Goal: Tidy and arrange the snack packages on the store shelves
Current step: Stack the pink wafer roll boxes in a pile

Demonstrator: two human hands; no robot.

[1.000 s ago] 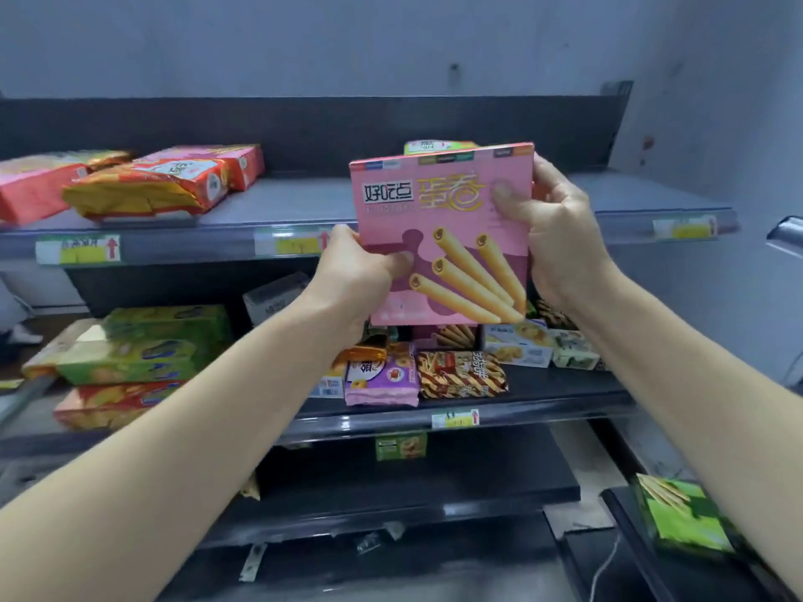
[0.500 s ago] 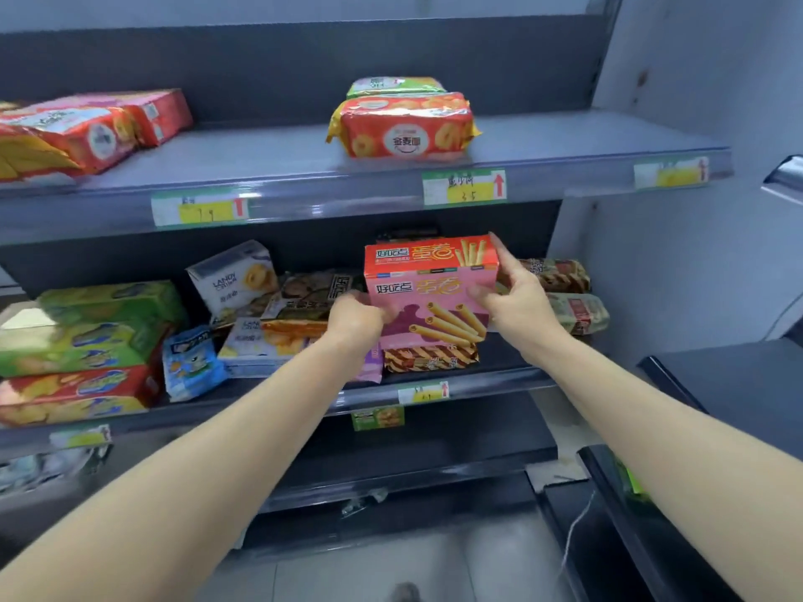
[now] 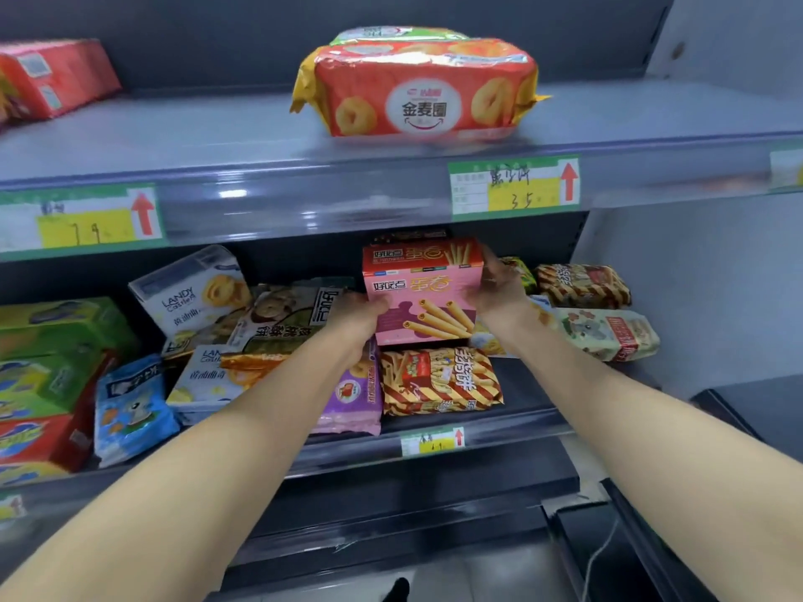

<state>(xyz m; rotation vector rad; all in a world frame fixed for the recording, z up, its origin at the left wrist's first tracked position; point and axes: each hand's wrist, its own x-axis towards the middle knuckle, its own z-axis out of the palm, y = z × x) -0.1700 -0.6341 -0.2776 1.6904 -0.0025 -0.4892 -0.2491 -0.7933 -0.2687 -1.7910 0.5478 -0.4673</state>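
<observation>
The left hand (image 3: 360, 310) held the left side of a pink box (image 3: 423, 297). The right hand (image 3: 499, 293) held its right side, with fingers curled round the edge. The box was upright, deep in the middle shelf (image 3: 528, 399). I could not tell if it sat on anything. Just in front of it lay a striped bag (image 3: 441, 380). A purple bag (image 3: 352, 397) lay beside that one, under the left wrist. Up on the top shelf (image 3: 217, 141) sat a big red cookie bag (image 3: 423, 102).
</observation>
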